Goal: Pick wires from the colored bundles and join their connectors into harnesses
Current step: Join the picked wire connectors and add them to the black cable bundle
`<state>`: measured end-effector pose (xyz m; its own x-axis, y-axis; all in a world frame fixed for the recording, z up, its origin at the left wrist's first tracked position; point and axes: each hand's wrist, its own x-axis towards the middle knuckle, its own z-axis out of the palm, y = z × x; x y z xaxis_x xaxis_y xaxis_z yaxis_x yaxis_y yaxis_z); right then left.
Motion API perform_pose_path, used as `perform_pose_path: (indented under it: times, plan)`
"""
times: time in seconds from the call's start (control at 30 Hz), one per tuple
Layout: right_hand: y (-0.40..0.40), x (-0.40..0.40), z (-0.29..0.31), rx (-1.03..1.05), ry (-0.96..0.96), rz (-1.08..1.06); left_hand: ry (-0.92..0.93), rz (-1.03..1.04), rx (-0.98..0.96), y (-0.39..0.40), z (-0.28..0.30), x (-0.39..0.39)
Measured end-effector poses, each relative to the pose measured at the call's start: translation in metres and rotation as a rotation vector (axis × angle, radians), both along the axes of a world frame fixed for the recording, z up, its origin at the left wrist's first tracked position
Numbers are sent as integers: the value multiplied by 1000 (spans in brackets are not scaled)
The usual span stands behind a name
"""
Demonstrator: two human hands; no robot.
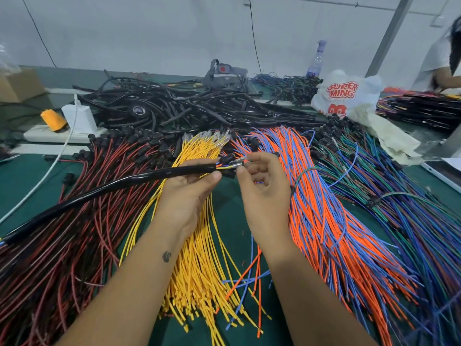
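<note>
Harness in hand: a black sleeved harness was held above the middle of the surface, its open end at the centre of the view with short coloured leads and small terminals emerging.
Left hand: the left hand gripped the sleeve end, fingers and thumb curled round it.
Right hand: the right hand met the leads just beside the left; its fingers were curled and appeared to pinch a terminal, though the contact itself was blurred.
Bundles: yellow wires lay directly beneath the hands, orange and blue wires to the right, red and black wires to the left, green and purple wires at far right.
Risk, mismatch: the leads were small and crowded, so a wrong pair could probably be joined.
Risk, partial seating: a terminal pushed off-axis might not lock fully and might bend.
Risk, slip: the long sleeve hung unsupported to the left; its weight could drag the end out of the grip.
Risk, snagging: loose strands beneath could catch and be pulled from their bundles.
</note>
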<state>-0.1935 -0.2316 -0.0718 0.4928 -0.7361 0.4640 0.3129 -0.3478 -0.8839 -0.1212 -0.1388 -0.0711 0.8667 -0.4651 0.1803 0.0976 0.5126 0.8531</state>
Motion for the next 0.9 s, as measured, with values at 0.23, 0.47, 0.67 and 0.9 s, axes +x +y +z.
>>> perform_pose_path:
  times: [0.23,0.47,0.67,0.9]
  plan:
    - [-10,-3,0,-291,104,-76,-27,-10,2,0,-3,3]
    - [-8,-3,-2,-356,123,-64,-24,-20,10,0,-5,4]
    - [-8,-2,-4,-355,99,-63,-54,-67,36,-1,-5,0]
    - [-9,0,-3,-280,84,-45,-4,-56,16,0,-4,2]
